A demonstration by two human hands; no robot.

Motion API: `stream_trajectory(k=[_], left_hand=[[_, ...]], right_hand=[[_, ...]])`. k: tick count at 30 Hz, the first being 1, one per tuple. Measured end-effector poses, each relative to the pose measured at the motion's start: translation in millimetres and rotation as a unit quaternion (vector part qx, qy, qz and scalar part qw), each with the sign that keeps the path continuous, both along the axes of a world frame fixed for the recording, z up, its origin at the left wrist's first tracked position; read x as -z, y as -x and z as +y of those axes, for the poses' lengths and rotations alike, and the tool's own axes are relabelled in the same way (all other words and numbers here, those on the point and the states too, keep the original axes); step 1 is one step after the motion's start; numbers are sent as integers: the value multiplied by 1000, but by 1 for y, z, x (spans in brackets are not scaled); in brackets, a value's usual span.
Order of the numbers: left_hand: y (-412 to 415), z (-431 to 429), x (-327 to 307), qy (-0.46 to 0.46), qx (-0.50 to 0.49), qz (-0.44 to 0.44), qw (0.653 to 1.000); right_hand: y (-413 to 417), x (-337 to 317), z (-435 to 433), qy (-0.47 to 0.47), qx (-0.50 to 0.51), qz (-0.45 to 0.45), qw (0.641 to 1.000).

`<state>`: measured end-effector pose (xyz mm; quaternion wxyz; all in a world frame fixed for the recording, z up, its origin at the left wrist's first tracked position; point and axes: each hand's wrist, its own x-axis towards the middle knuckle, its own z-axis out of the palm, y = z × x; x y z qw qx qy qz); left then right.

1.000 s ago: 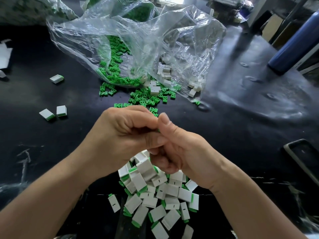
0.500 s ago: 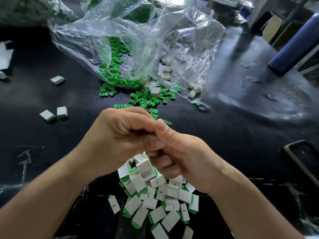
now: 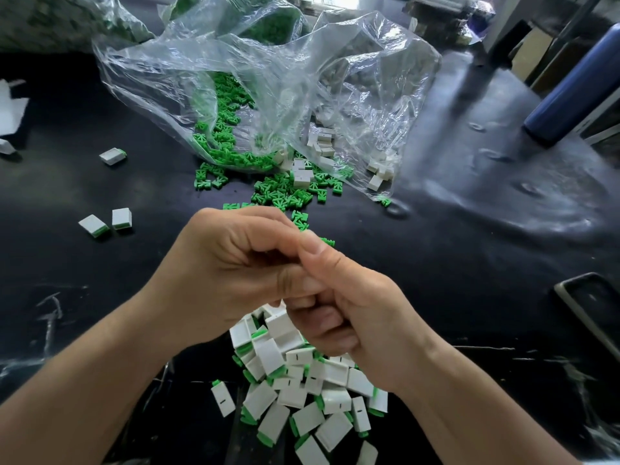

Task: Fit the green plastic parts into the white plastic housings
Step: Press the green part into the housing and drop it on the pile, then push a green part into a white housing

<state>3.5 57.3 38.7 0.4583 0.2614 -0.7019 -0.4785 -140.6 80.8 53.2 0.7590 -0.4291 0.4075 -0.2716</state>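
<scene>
My left hand and my right hand meet above the black table, fingers curled and fingertips pressed together. They pinch a small piece between them, and the fingers hide it. Right below the hands lies a pile of white housings with green parts fitted. Loose green parts spill from a clear plastic bag beyond the hands. Bare white housings lie at the mouth of the bag.
Two fitted pieces lie to the left, and a third sits farther back. A blue cylinder leans at the back right. A dark tray sits at the right edge. White paper lies at the far left.
Both hands have stayed pressed together and shifted slightly toward me. The right thumb has slid a little along the left fingers.
</scene>
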Motion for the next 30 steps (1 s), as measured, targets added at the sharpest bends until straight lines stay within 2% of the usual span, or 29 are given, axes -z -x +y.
stream_trajectory(k=[11, 19, 23, 27, 30], left_hand=[[0, 0, 1, -47, 13, 31, 998], [2, -1, 3, -61, 1, 18, 998], [2, -3, 3, -135, -7, 15, 991], [4, -3, 3, -166, 7, -9, 986], [6, -1, 3, -175, -22, -14, 984]], right_hand=[[-2, 2, 1, -10, 3, -2, 1000], [2, 8, -5, -7, -7, -17, 1000], [8, 13, -13, -40, -40, -28, 998], [13, 15, -19, -23, -64, 21, 997], [15, 17, -21, 68, -12, 150, 986]])
